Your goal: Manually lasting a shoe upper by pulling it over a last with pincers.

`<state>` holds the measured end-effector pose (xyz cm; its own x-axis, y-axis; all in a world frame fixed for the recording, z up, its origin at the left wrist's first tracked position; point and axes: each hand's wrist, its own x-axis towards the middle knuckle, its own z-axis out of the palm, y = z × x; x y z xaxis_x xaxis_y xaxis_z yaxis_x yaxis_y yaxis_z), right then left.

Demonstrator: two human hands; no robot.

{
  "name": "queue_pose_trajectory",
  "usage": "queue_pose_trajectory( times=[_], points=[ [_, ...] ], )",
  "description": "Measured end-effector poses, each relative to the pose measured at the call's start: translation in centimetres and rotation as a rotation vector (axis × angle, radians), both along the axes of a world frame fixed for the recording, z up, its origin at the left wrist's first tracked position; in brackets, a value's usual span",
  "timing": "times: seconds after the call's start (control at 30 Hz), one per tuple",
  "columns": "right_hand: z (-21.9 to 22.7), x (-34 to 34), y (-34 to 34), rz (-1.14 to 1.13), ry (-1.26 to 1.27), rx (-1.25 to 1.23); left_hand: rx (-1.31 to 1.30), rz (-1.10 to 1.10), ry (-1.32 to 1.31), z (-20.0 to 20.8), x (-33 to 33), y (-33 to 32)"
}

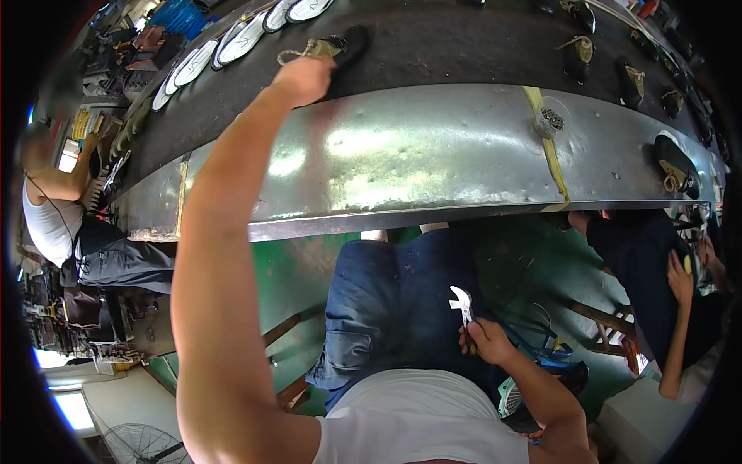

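A dark shoe (353,49) with an olive laced front lies on the dark worktop (448,50), right at the fingers of the left hand (306,80). These fingers curl in against the shoe's near side; blur and overlap hide their tips, so I cannot tell whether they grip it or only touch it. The right hand (485,341), well apart and low over the trousers (398,298), has its fingers wrapped around the handles of the pincers (461,298), whose bright head points up beyond them. Left of the left fingers, shoes with white soles (241,40) lie in a row. Nearer the body than those fingers stretches a metal sheet (417,143); off to their right on it are a small clear dish of metal bits (550,121) and, farther along, a black shoe (677,166). One co-worker (58,213) is far left of both hands, another (645,259) to their right.
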<state>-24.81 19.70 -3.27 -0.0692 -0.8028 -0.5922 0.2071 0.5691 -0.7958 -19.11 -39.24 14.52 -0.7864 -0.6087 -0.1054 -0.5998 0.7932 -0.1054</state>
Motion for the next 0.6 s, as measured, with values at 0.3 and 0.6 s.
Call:
queue_pose_trajectory(
  times=[0.3,0.6],
  points=[
    [-1.5,0.4,-0.1,0.022,-0.03,-0.003,0.576,0.69,0.359,2.1,20.6,-2.6],
    [-1.5,1.6,0.6,-0.01,0.044,0.034,1.312,0.286,1.411,-0.3,24.3,22.0]
  ],
)
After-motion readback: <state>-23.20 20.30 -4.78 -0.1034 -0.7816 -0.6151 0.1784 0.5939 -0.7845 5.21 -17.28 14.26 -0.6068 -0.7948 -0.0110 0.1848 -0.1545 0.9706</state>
